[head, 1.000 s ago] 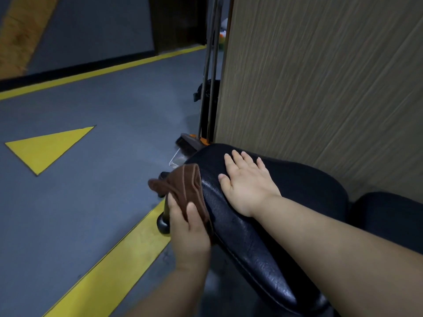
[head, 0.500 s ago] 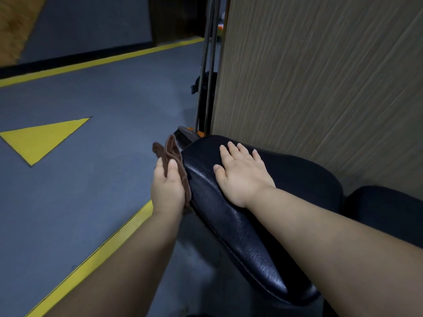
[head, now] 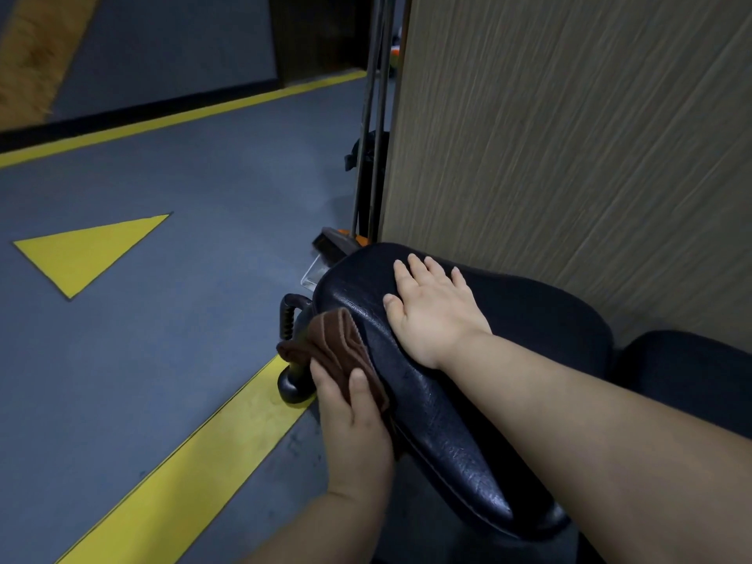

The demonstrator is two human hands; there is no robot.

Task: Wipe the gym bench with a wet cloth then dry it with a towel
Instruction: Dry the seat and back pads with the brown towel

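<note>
From the head view, the black bench (head: pixel 447 409) runs away from the person beside a tall wooden panel (head: pixel 569 156), its near long edge facing the grey floor (head: pixel 203 278) with yellow lines. The right hand (head: pixel 431 315) lies flat on top near the bench's far end, fingers straight and a little apart, gripping nothing. I'd say it is there to steady the padding and brace the body while the other arm works. The left hand (head: pixel 354 425) holds a bunched brown cloth (head: pixel 337 352) against the left side edge of the bench, thumb and one finger clamped over it and the other fingers hidden. A loose end droops toward a black ribbed handle (head: pixel 289 315) below the edge. Holding it bunched likely gives firmer rubbing along the seam. Whether the cloth is damp I cannot tell, so this could be either the wiping or the drying.
</note>
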